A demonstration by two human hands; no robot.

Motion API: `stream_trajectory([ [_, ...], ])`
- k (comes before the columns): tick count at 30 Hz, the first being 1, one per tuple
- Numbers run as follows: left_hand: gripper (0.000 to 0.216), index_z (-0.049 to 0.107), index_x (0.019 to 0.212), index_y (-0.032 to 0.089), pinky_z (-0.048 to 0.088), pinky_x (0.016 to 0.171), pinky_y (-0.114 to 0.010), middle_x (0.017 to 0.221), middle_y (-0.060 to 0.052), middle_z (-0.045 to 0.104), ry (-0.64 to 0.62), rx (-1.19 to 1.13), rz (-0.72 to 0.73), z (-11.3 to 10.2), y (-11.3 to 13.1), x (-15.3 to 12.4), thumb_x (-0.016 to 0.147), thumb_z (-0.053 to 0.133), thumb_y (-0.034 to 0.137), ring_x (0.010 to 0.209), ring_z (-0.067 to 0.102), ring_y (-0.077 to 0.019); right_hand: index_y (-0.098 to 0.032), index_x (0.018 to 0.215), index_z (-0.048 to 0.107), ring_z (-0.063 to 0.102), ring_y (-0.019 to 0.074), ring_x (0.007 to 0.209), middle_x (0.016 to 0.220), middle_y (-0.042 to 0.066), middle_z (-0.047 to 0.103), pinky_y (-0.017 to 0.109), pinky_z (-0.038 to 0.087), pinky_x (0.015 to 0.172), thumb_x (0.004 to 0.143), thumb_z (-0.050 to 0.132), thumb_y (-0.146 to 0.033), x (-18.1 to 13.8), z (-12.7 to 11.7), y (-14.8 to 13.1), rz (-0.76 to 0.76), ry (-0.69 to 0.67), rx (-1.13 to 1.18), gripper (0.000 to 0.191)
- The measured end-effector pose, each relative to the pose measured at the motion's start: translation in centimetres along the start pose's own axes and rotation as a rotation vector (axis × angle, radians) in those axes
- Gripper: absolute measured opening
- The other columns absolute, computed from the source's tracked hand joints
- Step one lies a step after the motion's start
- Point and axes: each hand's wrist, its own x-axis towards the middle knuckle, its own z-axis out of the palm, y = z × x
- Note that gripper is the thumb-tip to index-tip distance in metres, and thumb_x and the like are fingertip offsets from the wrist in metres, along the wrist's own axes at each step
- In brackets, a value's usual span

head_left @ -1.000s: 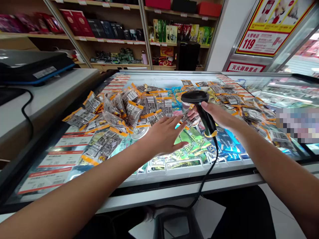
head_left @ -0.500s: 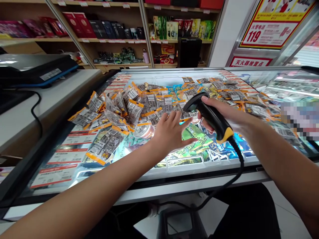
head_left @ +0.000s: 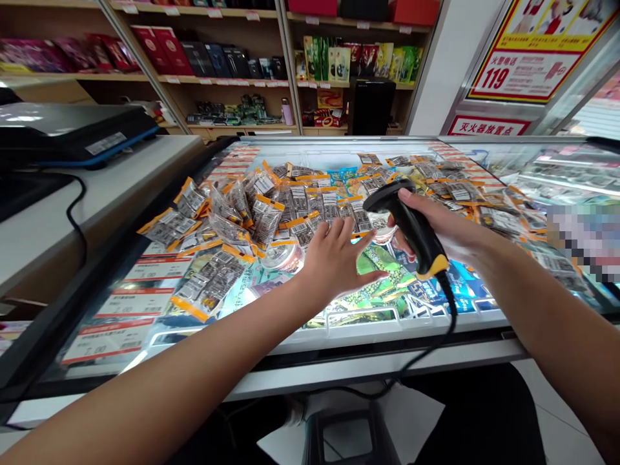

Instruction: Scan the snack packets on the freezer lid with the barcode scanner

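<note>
My right hand (head_left: 436, 223) is closed round a black barcode scanner (head_left: 409, 223) with a yellow base, its head pointing left over the packets. A black cable hangs from its handle. Close by on the left, my left hand (head_left: 334, 258) has its fingers spread, with nothing held in it. Its fingertips are near small clear packets (head_left: 300, 200) with orange edges, heaped on the glass top of a lit freezer (head_left: 300, 345); whether they touch cannot be made out. One packet (head_left: 210, 281) lies apart at the left front. Green and blue packs (head_left: 382, 271) show through the glass.
A scale-like device (head_left: 72, 132) stands on the white counter (head_left: 126, 181) at left. More orange-edged packets (head_left: 455, 190) lie at right. Shelves (head_left: 223, 81) with boxes and bags stand behind. A dark stool-like object (head_left: 346, 433) is below, near my legs.
The scanner has shifted slightly to the right and its cable hangs differently. My left hand stays spread in nearly the same place. The view has moved a little.
</note>
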Motion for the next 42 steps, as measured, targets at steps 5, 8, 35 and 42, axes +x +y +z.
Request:
stream_trajectory([
  [5,0.093,0.049,0.157,0.029,0.034,0.104,-0.052,0.141,-0.018,0.057,-0.044,0.047,-0.004,-0.9,-1.2,-0.8,0.089,0.027,0.089,0.127,0.05,-0.0397,-0.025,0.114,0.067,0.07,0.034,0.082,0.083,0.011,0.071,0.047,0.058,0.071,0.082,0.04,-0.094,3.1,-2.5,1.1,-0.094,0.361,-0.194,0.081],
  [8,0.092,0.054,0.151,0.028,0.038,0.099,-0.052,0.134,-0.018,0.061,-0.064,0.07,-0.057,-1.4,-2.6,-1.4,0.088,0.031,0.09,0.122,0.054,-0.0408,-0.024,0.111,0.068,0.07,0.0357,0.094,0.095,0.014,0.073,0.049,0.057,0.081,0.084,0.036,-0.094,5.7,-3.2,1.2,-0.122,0.42,-0.323,0.082],
  [35,0.101,0.03,0.163,0.013,0.027,0.124,-0.052,0.171,-0.024,0.022,-0.202,-0.217,0.338,-2.2,-2.6,-1.0,0.092,0.035,0.084,0.159,0.023,-0.0386,-0.023,0.12,0.071,0.057,0.0268,0.051,0.055,0.007,0.06,0.048,0.053,0.06,0.085,0.032,-0.09,-0.2,-0.8,-1.4,-0.06,0.067,-0.062,0.085],
  [42,0.102,0.032,0.162,0.012,0.03,0.122,-0.054,0.169,-0.024,0.028,-0.182,-0.213,0.326,-2.4,-2.0,-1.1,0.091,0.036,0.085,0.156,0.028,-0.0415,-0.023,0.119,0.071,0.053,0.025,0.047,0.049,0.004,0.053,0.047,0.054,0.061,0.085,0.029,-0.091,-0.6,0.3,-2.1,-0.064,0.009,-0.103,0.087],
])
